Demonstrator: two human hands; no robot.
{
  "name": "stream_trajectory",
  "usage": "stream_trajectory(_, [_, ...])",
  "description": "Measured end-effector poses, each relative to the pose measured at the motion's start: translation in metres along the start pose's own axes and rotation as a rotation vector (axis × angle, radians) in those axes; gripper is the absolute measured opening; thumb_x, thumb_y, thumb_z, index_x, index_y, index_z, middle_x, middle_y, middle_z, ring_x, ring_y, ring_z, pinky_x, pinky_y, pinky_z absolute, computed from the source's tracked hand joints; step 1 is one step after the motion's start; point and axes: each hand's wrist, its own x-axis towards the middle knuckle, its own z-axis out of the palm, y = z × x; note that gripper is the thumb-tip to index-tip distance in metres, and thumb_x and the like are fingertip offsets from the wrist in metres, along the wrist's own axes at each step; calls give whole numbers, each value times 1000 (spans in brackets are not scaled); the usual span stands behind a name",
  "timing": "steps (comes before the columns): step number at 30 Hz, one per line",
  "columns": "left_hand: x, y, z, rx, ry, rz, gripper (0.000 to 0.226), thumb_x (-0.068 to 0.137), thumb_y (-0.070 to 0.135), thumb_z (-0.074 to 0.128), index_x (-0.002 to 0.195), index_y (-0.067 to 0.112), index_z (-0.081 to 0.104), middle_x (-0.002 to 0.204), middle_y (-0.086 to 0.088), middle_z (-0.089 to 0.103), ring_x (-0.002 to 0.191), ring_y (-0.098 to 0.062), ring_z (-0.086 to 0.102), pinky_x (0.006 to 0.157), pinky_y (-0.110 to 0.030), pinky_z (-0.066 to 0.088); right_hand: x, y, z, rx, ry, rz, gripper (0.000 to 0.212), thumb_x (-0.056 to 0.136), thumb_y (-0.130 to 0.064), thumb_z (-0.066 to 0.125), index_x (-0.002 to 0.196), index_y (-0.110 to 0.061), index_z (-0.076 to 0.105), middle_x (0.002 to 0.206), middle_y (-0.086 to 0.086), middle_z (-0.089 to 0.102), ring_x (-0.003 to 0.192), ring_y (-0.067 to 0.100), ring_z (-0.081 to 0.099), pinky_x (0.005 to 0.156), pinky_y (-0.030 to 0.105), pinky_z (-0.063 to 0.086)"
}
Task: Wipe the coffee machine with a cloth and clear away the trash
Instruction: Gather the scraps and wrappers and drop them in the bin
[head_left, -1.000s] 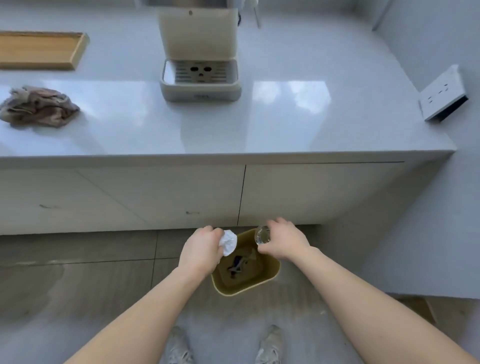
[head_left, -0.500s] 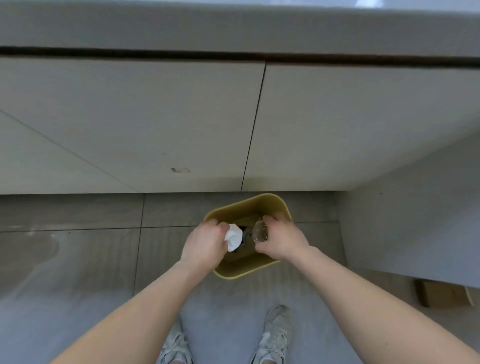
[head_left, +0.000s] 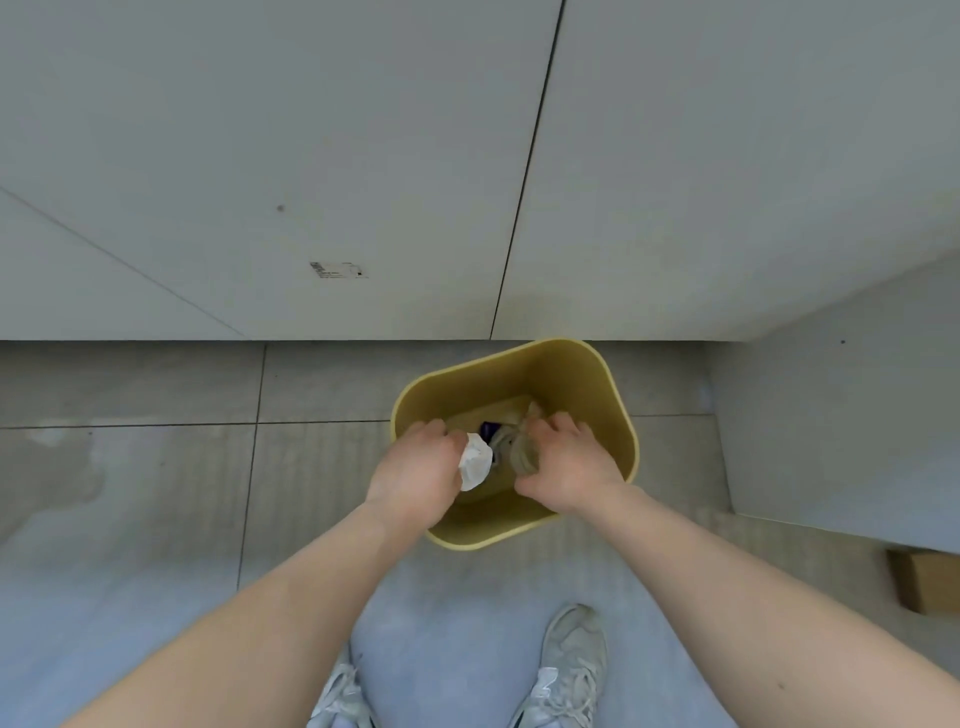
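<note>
A yellow trash bin (head_left: 613, 405) stands on the tiled floor, close to the white cabinet fronts. Both my hands hover over its mouth. My left hand (head_left: 415, 467) is closed around a crumpled white tissue (head_left: 475, 460) that sticks out to the right of the fist. My right hand (head_left: 563, 462) grips a clear plastic cup (head_left: 522, 452), tipped sideways above the bin. Dark trash (head_left: 488, 428) lies at the bottom of the bin. The coffee machine and the cloth are out of view.
White cabinet doors (head_left: 311, 156) fill the upper half. A white wall panel (head_left: 841, 415) closes off the right side, with a small cardboard box (head_left: 924, 582) at its foot. My two shoes (head_left: 571, 660) stand just behind the bin on the grey floor.
My head has tipped down, so the countertop with the coffee machine and cloth has left the view. Both hands have stayed over the bin with the tissue and the cup.
</note>
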Motion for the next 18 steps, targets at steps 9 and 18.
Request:
stream_trajectory(9, [-1, -6, 6, 8, 102, 48, 53, 91, 36, 55, 141, 23, 42, 145, -5, 43, 133, -29, 39, 99, -43, 50, 9, 1, -7, 6, 26, -19, 68, 82, -47, 62, 143, -27, 38, 149, 0, 34, 128, 32, 37, 94, 43, 50])
stream_trajectory(18, [-16, -10, -52, 76, 146, 49, 56, 88, 33, 53, 142, 17, 44, 140, -10, 48, 129, -31, 43, 99, -44, 45, -10, -6, -58, -2, 94, -19, 62, 85, -48, 57, 142, -27, 41, 142, 1, 44, 124, 29, 42, 95, 42, 47])
